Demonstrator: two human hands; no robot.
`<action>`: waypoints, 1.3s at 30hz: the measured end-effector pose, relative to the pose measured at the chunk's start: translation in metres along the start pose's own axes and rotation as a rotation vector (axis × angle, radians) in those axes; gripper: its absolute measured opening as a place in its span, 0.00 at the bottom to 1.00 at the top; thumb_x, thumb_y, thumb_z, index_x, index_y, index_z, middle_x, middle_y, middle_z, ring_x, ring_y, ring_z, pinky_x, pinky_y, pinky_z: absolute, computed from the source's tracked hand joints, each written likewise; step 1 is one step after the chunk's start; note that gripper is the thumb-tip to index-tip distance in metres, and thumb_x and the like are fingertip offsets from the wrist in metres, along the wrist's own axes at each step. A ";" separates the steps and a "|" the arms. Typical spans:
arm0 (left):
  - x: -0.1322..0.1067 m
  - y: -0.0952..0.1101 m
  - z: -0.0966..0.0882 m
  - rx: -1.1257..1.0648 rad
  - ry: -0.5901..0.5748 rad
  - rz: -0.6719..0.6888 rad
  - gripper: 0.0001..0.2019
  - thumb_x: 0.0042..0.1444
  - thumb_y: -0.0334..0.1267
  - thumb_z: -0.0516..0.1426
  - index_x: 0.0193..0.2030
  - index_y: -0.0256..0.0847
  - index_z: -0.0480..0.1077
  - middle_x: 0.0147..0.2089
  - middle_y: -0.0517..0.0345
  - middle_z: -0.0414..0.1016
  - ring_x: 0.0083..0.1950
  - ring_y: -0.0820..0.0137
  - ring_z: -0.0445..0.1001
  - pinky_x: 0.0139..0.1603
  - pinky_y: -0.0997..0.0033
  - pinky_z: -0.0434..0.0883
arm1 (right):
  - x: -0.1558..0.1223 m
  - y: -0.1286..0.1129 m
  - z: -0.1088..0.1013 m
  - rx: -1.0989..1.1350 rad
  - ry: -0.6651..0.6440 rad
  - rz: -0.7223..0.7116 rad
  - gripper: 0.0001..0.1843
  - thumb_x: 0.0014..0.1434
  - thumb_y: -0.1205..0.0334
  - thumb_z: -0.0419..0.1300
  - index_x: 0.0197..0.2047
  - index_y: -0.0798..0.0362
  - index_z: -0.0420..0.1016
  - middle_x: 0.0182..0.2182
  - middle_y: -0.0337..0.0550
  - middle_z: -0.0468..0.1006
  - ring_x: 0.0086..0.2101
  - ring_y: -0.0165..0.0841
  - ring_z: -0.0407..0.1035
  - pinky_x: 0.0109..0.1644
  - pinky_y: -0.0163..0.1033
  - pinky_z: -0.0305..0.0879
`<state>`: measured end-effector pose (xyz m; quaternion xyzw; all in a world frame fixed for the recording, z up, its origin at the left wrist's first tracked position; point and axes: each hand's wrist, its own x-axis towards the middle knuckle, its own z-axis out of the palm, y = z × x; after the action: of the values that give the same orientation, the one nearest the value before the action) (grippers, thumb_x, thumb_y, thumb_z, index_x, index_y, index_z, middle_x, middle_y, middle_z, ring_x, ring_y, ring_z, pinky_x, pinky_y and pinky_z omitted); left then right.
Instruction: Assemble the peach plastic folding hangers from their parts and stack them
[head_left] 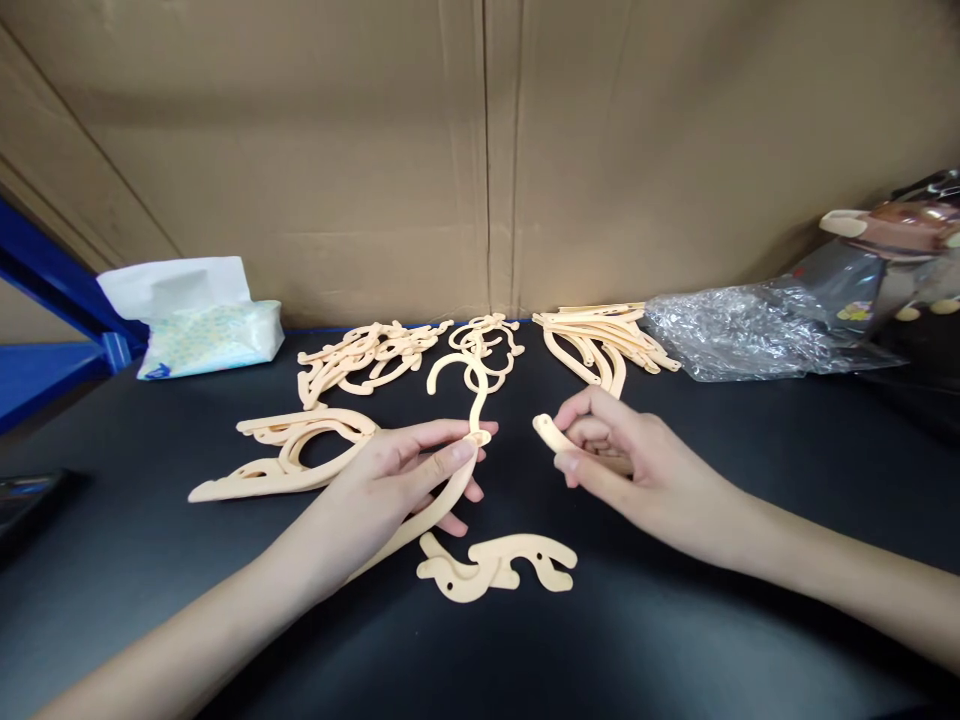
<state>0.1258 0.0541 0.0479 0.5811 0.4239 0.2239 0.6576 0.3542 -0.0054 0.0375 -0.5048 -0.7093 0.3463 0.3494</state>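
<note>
- Plainly, the biggest thing before me is one cardboard backing (337, 180), standing behind one black counter (637, 640).
- On the counter's right lies one crinkled clear plastic bag (735, 335); on its left, one tissue pack (214, 340) with a sheet pulled up.
- Between those two sit three heaps of pale parts: a tangled left heap (390, 348), a small middle heap (514, 350) and a right heap (600, 323) of long strips. They overlap too much for me to count the parts.
- One nested stack (262, 487) of curved arms rests just beside the left hand; I cannot make out its number.
- Two hands work over the counter. The left hand (420, 465) pinches one hook (478, 405) and one curved arm (435, 508) where they meet. Both look like light, stiff, smooth plastic; I'd take hold at that meeting point, since the thin hook might snap if bent.
- The right hand (600, 450) grips one strip (553, 435) between thumb and fingers, one end poking out, the rest hidden. It seems light too, and easiest held along its flat sides.
- Nearest me, short curved pieces (517, 548) lie overlapping, apparently two.
</note>
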 end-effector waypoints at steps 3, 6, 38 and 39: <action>-0.002 0.001 0.001 0.013 -0.036 -0.003 0.14 0.56 0.48 0.63 0.44 0.42 0.77 0.33 0.58 0.72 0.37 0.68 0.74 0.28 0.77 0.78 | -0.004 0.002 0.007 -0.194 -0.037 -0.109 0.05 0.65 0.64 0.55 0.42 0.49 0.60 0.28 0.34 0.73 0.25 0.28 0.66 0.26 0.32 0.58; -0.003 0.000 0.001 0.018 -0.082 -0.014 0.14 0.57 0.48 0.61 0.45 0.43 0.78 0.32 0.59 0.72 0.32 0.72 0.72 0.30 0.74 0.79 | -0.004 0.007 0.011 -0.378 -0.016 -0.280 0.03 0.66 0.63 0.56 0.41 0.50 0.64 0.33 0.38 0.77 0.30 0.31 0.72 0.32 0.35 0.64; -0.004 0.000 -0.006 0.020 -0.299 -0.162 0.10 0.56 0.44 0.63 0.37 0.40 0.77 0.28 0.61 0.76 0.28 0.75 0.74 0.31 0.80 0.74 | -0.004 0.017 0.018 -0.556 0.021 -0.632 0.09 0.68 0.65 0.54 0.38 0.54 0.74 0.34 0.41 0.80 0.29 0.29 0.70 0.33 0.35 0.62; -0.004 -0.001 -0.006 0.019 -0.295 -0.157 0.10 0.55 0.44 0.63 0.37 0.40 0.77 0.27 0.61 0.76 0.27 0.75 0.73 0.30 0.81 0.73 | -0.004 0.017 0.018 -0.574 0.020 -0.639 0.10 0.69 0.65 0.53 0.38 0.54 0.74 0.34 0.41 0.80 0.29 0.29 0.69 0.33 0.35 0.61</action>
<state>0.1193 0.0544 0.0487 0.5790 0.3688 0.0801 0.7227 0.3482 -0.0072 0.0133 -0.3396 -0.8943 0.0042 0.2914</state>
